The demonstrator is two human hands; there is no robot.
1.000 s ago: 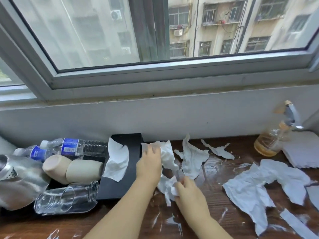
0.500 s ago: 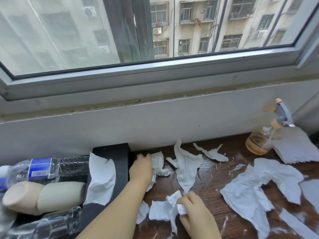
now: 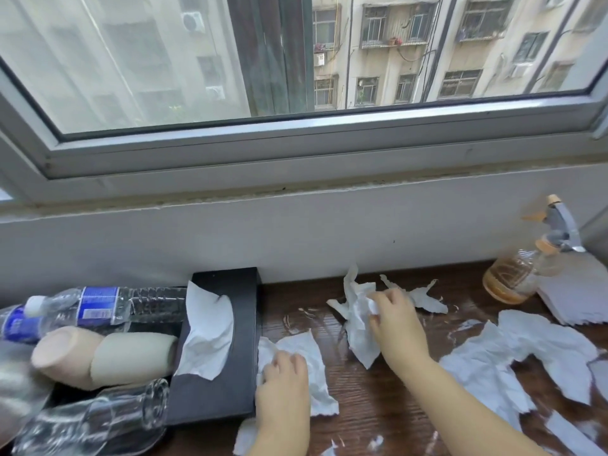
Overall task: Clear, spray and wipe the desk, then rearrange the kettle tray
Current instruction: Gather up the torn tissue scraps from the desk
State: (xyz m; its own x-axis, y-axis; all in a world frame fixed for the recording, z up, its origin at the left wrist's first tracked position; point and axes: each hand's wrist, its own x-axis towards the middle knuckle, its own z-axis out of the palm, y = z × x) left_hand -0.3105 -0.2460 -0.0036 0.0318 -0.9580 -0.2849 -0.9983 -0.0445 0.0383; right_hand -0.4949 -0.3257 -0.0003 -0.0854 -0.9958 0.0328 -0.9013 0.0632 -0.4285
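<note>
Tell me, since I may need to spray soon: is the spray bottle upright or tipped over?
Upright. The spray bottle stands on the desk by the wall, trigger head on top, amber liquid settled at its base.

home or hotel room | window [image 3: 296, 60] facing apartment blocks | tissue box [image 3: 223, 357]

Through the head camera we saw our left hand [image 3: 283, 386] pressed flat on a torn tissue piece [image 3: 306, 363] beside the black tissue box [image 3: 227, 383]. Our right hand [image 3: 394, 320] pinched a crumpled tissue strip [image 3: 357, 327] near the wall. More white scraps [image 3: 487, 366] littered the dark wooden desk [image 3: 378, 399]; a spray bottle [image 3: 516, 274] stood at far right.
</note>
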